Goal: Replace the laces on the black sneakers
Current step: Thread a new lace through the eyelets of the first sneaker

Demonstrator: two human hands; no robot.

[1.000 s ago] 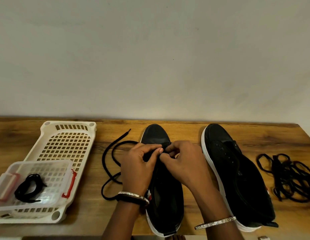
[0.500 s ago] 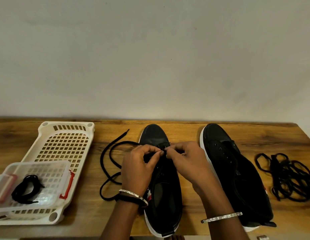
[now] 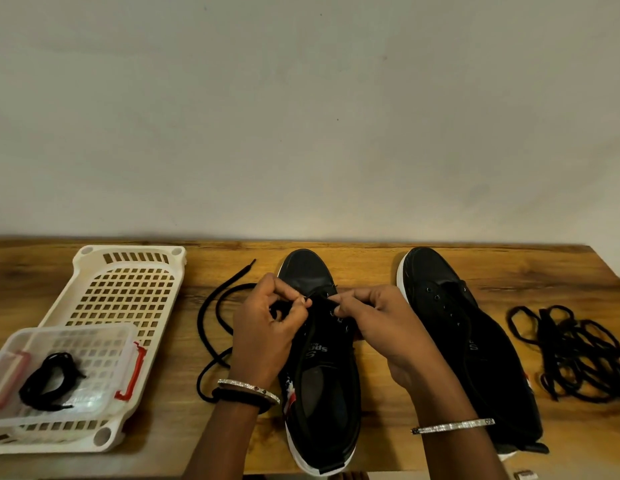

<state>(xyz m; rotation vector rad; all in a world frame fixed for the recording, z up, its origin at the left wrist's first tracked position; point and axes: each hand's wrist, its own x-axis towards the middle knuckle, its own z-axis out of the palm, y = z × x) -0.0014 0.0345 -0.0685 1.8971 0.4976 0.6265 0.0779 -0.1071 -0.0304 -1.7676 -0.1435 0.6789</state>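
Plain pale wall (image 3: 301,116) behind; wooden table (image 3: 371,261) carrying all items.

Sneakers, black, white-soled: 2, side by side, toes toward the wall. Centre sneaker (image 3: 322,393) lies under both hands. Second sneaker (image 3: 475,348) lies just beside it, eyelets bare, near side partly hidden by the right forearm.

Hands: 2. Left hand (image 3: 263,334), fingers pinched narrow on the lace (image 3: 206,317) at the centre sneaker's front eyelets. Right hand (image 3: 381,323), thumb and forefinger pinched on that sneaker's eyelet edge. Whether they also hold a lace end cannot be told, as the black parts merge there.

Lace: 1, black, looping over the table between basket and centre sneaker. One tip points to the wall; the other end is hidden behind the left hand.

Lace pile (image 3: 575,355): 1 black tangle near the table's right end, strand count unreadable, cut off by the frame edge.

Basket (image 3: 128,258): 1, white, perforated.

Box (image 3: 69,332): 1, clear, red clips, lying in the basket's near end, holding 1 coiled black bundle (image 3: 49,379).

Bracelets: 1 silver on each wrist, plus 1 black band on the left.

Small object (image 3: 525,475) at the lower edge: cut off, unidentifiable.
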